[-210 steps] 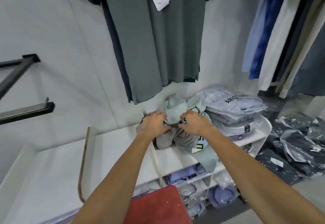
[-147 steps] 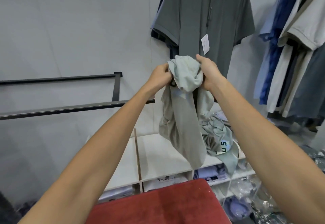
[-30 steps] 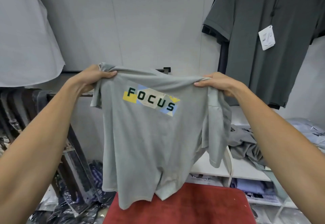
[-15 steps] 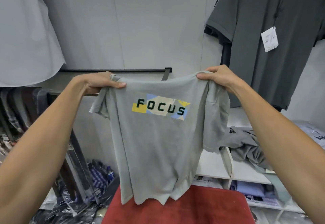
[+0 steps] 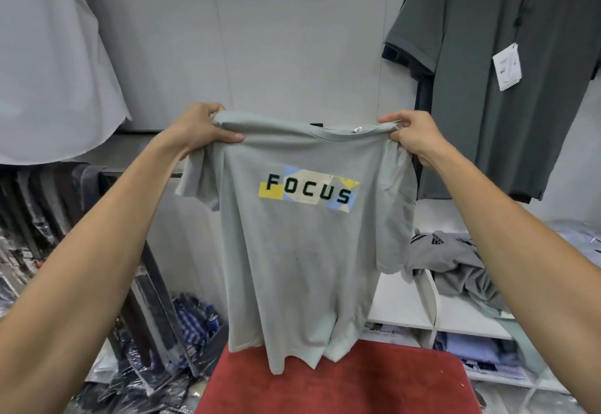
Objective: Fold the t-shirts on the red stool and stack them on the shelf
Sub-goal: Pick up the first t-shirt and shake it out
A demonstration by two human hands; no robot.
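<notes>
I hold the light grey t-shirt (image 5: 302, 251) up in front of me by its shoulders: my left hand (image 5: 198, 129) pinches the shoulder at 10 o'clock, my right hand (image 5: 413, 135) pinches the one at 2 o'clock, fingers curled over the cloth. The shirt hangs full length, its hem just above the red stool (image 5: 341, 384) at 6 o'clock, and it blocks my sight of the wall rail behind it. Across the chest, dark letters read "FOCUS" (image 5: 309, 189) on a patch of yellow, pale blue and cream.

At 3 o'clock the white shelf (image 5: 403, 303) carries a crumpled grey garment (image 5: 455, 264) with a black three-stripe logo; the word under it is too small to read. Folded blue items lie in the compartment below. At 1 o'clock a dark grey polo shirt (image 5: 487, 72) hangs on the wall with a white tag (image 5: 506, 67), its print unreadable. At 10 o'clock hangs a pale shirt (image 5: 48, 72); at 8 o'clock, plastic-wrapped clothes (image 5: 146, 378) lie on the floor.
</notes>
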